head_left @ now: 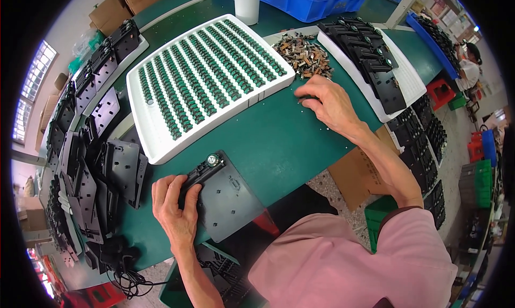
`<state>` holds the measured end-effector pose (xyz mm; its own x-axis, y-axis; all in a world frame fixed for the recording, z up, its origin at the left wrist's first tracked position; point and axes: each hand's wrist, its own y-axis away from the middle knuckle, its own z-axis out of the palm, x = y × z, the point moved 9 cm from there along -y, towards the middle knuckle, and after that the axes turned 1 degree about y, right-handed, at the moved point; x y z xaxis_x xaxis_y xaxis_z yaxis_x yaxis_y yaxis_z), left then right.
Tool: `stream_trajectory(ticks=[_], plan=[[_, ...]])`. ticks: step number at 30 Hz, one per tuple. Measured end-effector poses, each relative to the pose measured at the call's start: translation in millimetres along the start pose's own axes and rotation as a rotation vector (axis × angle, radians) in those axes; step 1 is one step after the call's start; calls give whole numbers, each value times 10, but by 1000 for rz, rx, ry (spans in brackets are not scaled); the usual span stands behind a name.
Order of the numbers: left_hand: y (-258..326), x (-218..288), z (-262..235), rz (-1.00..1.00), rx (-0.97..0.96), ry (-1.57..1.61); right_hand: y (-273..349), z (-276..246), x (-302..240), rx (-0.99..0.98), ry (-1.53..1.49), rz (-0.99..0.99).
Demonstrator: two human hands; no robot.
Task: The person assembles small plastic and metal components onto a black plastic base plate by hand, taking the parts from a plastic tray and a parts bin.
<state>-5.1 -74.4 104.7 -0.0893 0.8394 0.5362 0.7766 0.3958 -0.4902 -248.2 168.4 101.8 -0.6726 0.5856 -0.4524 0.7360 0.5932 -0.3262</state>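
Note:
My left hand [178, 207] grips the edge of a black plastic panel [232, 201] at the front of the green table. Along that edge runs a raised dark bar, with a round green and silver part [213, 160] at its far end. To the right, my right hand [331, 105] is over the table with thumb and fingers pinched together. Something small and dark shows at its fingertips, too little of it to name. Just beyond those fingers lies a heap of small brown and silver metal pieces [306, 56].
A white foam tray [209, 131] holds rows of green and black round parts. Black panels [120, 166] stack at left; more [383, 83] lie on white foam at right. Blue bins [308, 2] stand at the back, cartons [362, 171] below right. Another person [469, 67] sits far right.

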Motion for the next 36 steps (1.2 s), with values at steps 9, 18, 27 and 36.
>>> stream_trajectory(ticks=[9, 18, 27, 36], plan=[[12, -43, -20, -12, -2, -28, 20, 176, -146, -196, -532, 225], [-1, -9, 1, 38, 15, 0, 275, 703, -781, -637, -1024, 321], [-3, -5, -29, 36, 13, -6, 290, 800, -917, -663, -1006, 303], [-6, -4, -13, 48, 17, -2, 308, 799, -962, -657, -962, 270]])
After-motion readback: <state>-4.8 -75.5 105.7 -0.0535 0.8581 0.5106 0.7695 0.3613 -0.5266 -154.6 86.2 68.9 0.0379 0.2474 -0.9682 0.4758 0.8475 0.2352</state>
